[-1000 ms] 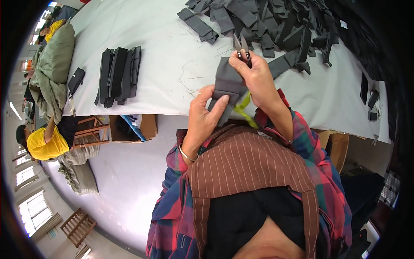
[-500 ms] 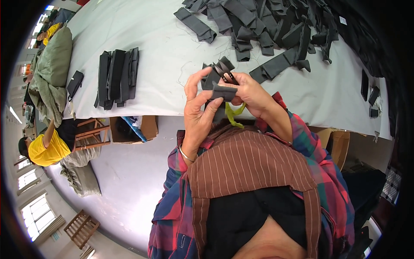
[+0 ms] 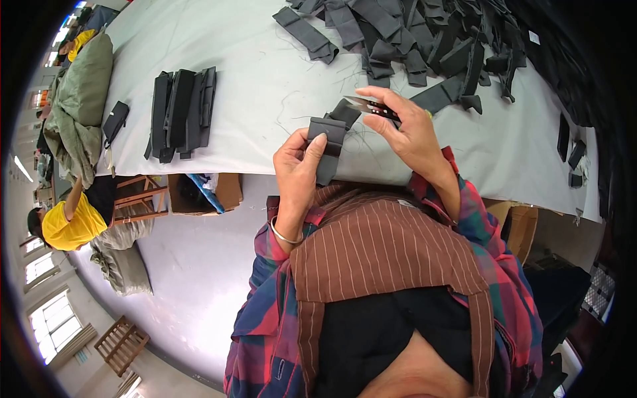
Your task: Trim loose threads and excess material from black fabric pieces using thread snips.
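Note:
My left hand is closed on a folded dark grey fabric strip, thumb on top, just above the table's near edge. One end of the strip hangs down below the thumb, and another part points away to the upper right. To its right, my right hand grips small black thread snips between thumb and fingers. The snips' pointed blades face left, toward the strip's far end, and stand apart from it. Loose threads lie on the cloth around the strip.
A white-covered table spreads ahead. At the far right is a heap of dark grey strips; a neat stack of strips lies left, beside a small black pouch. A person in yellow is at the left, near a cardboard box.
My hands have moved apart: the right went right and up with the snips, the left turned the strip flatter. The yellow-green band that hung near the right hand no longer shows.

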Demonstrator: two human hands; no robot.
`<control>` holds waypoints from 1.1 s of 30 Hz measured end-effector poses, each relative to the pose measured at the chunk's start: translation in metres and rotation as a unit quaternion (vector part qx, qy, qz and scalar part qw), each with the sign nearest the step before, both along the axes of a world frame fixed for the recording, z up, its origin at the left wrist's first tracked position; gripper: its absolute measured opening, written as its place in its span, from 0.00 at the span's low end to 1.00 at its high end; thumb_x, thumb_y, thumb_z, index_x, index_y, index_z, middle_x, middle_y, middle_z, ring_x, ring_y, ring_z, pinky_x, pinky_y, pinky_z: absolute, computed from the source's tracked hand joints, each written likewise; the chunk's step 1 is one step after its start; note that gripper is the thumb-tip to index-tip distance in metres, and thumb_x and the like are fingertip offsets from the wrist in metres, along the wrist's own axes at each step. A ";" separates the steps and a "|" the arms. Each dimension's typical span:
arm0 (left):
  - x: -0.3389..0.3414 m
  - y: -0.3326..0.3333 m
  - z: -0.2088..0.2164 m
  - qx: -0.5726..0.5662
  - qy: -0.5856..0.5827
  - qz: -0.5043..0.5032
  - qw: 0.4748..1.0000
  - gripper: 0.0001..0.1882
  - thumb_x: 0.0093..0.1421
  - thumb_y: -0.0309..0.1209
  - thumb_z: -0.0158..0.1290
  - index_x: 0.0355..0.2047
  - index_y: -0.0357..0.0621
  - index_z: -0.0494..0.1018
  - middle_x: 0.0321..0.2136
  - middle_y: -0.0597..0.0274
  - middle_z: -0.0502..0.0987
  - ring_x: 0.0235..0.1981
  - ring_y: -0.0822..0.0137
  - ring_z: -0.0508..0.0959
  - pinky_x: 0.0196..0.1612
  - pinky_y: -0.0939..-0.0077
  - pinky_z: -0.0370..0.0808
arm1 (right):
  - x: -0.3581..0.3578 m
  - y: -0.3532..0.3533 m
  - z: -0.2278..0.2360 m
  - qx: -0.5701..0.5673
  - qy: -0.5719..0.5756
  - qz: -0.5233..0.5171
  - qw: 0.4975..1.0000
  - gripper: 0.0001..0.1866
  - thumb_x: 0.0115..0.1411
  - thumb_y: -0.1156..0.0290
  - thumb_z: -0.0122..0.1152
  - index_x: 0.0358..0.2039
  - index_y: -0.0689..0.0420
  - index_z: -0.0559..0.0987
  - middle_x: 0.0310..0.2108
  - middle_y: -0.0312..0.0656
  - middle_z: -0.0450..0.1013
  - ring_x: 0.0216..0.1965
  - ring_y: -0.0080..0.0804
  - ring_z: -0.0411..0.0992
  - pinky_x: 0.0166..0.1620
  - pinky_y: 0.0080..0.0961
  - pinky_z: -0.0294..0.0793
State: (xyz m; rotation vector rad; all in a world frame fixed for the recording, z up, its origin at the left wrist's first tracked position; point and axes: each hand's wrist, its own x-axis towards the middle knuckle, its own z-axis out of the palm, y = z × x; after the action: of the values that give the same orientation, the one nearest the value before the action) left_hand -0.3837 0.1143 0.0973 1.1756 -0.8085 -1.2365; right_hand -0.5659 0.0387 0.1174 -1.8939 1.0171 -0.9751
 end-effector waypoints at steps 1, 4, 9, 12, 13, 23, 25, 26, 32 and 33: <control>-0.001 0.000 0.000 0.014 0.001 0.001 1.000 0.07 0.62 0.26 0.52 0.36 0.34 0.75 0.29 0.69 0.76 0.29 0.81 0.71 0.33 0.87 0.69 | -0.002 -0.001 0.003 -0.104 0.061 0.005 0.993 0.13 0.56 0.70 0.61 0.43 0.55 0.77 0.32 0.33 0.73 0.30 0.26 0.67 0.35 0.23 0.63; -0.003 -0.002 0.000 0.010 -0.015 -0.002 1.000 0.08 0.61 0.26 0.53 0.36 0.33 0.75 0.29 0.68 0.77 0.29 0.81 0.71 0.33 0.86 0.69 | -0.002 -0.001 0.009 -0.206 0.135 0.003 0.969 0.14 0.50 0.65 0.65 0.39 0.49 0.80 0.25 0.32 0.71 0.26 0.33 0.65 0.32 0.29 0.60; -0.003 -0.004 0.000 0.025 -0.031 -0.013 0.999 0.08 0.60 0.26 0.53 0.36 0.32 0.76 0.28 0.67 0.77 0.29 0.80 0.71 0.34 0.85 0.69 | 0.000 -0.003 0.008 -0.273 0.160 0.009 0.949 0.15 0.48 0.67 0.65 0.39 0.49 0.80 0.22 0.31 0.65 0.24 0.31 0.61 0.31 0.27 0.54; -0.003 -0.003 0.000 0.030 -0.041 -0.019 0.999 0.08 0.60 0.27 0.53 0.35 0.33 0.76 0.28 0.68 0.77 0.29 0.80 0.71 0.33 0.85 0.69 | 0.001 -0.003 0.007 -0.286 0.168 0.015 0.943 0.15 0.48 0.68 0.65 0.39 0.48 0.80 0.22 0.31 0.65 0.25 0.31 0.61 0.31 0.27 0.54; -0.002 -0.002 0.001 0.032 -0.045 -0.021 0.998 0.08 0.60 0.27 0.53 0.35 0.33 0.76 0.27 0.68 0.77 0.29 0.80 0.71 0.33 0.85 0.69 | 0.001 -0.002 0.008 -0.286 0.169 0.018 0.943 0.14 0.48 0.68 0.64 0.38 0.48 0.80 0.22 0.31 0.65 0.25 0.31 0.61 0.32 0.27 0.54; -0.001 -0.003 -0.001 0.021 -0.060 -0.051 0.997 0.08 0.60 0.27 0.53 0.35 0.34 0.76 0.26 0.69 0.76 0.27 0.81 0.70 0.30 0.86 0.69 | 0.000 -0.007 0.001 -0.232 0.134 0.056 0.962 0.12 0.49 0.69 0.64 0.37 0.50 0.81 0.22 0.32 0.67 0.25 0.31 0.61 0.32 0.28 0.55; -0.001 -0.003 0.000 0.025 -0.066 -0.054 0.996 0.08 0.60 0.27 0.53 0.35 0.34 0.76 0.26 0.69 0.76 0.27 0.82 0.70 0.30 0.86 0.69 | 0.001 -0.007 0.001 -0.242 0.138 0.048 0.959 0.12 0.49 0.70 0.64 0.36 0.49 0.81 0.22 0.31 0.67 0.25 0.31 0.61 0.32 0.28 0.55; -0.001 -0.003 -0.001 0.025 -0.066 -0.054 0.996 0.08 0.60 0.27 0.53 0.35 0.34 0.76 0.26 0.69 0.76 0.27 0.82 0.70 0.30 0.86 0.69 | 0.002 -0.007 0.001 -0.242 0.139 0.048 0.959 0.12 0.49 0.70 0.64 0.36 0.49 0.81 0.22 0.31 0.67 0.25 0.31 0.61 0.32 0.28 0.55; -0.001 -0.003 -0.002 0.021 -0.072 -0.054 0.996 0.07 0.60 0.27 0.53 0.34 0.35 0.76 0.25 0.70 0.76 0.27 0.82 0.70 0.29 0.86 0.68 | 0.004 -0.005 0.002 -0.271 0.152 0.035 0.950 0.11 0.49 0.69 0.64 0.35 0.48 0.81 0.22 0.30 0.67 0.24 0.30 0.61 0.31 0.27 0.55; -0.001 -0.003 -0.003 0.019 -0.071 -0.055 0.996 0.07 0.60 0.27 0.53 0.34 0.35 0.76 0.25 0.70 0.76 0.27 0.82 0.70 0.29 0.86 0.68 | 0.004 -0.005 0.001 -0.274 0.155 0.033 0.949 0.10 0.49 0.69 0.64 0.35 0.48 0.81 0.21 0.30 0.67 0.24 0.30 0.61 0.31 0.27 0.55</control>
State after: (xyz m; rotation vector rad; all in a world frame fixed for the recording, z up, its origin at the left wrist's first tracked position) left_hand -0.3844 0.1116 0.0945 1.2759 -0.9690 -1.2730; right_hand -0.5623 0.0338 0.1183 -2.5898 0.9045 -1.0111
